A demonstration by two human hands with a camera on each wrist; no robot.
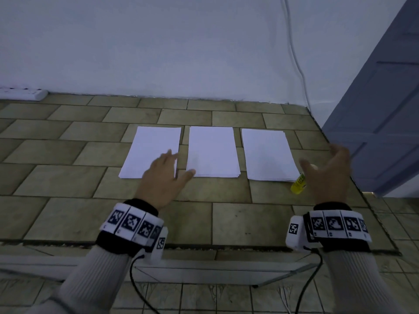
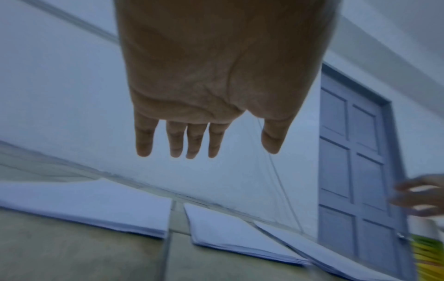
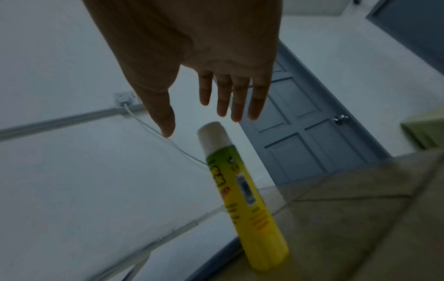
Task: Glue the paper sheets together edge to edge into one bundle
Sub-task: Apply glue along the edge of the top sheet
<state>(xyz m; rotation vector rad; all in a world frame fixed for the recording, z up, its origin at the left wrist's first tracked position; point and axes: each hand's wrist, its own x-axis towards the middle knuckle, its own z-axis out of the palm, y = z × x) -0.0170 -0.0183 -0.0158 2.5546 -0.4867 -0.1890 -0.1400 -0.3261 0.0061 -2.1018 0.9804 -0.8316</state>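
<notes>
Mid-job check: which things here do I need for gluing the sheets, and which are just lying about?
For the job:
- left paper stack
- middle paper stack
- right paper stack
- yellow glue stick, standing by the right stack, under the open right hand

Just lying about:
- power strip
- white cable

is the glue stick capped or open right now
Capped: the glue stick stands upright beside the right paper stack, white cap on, under the right hand.
</notes>
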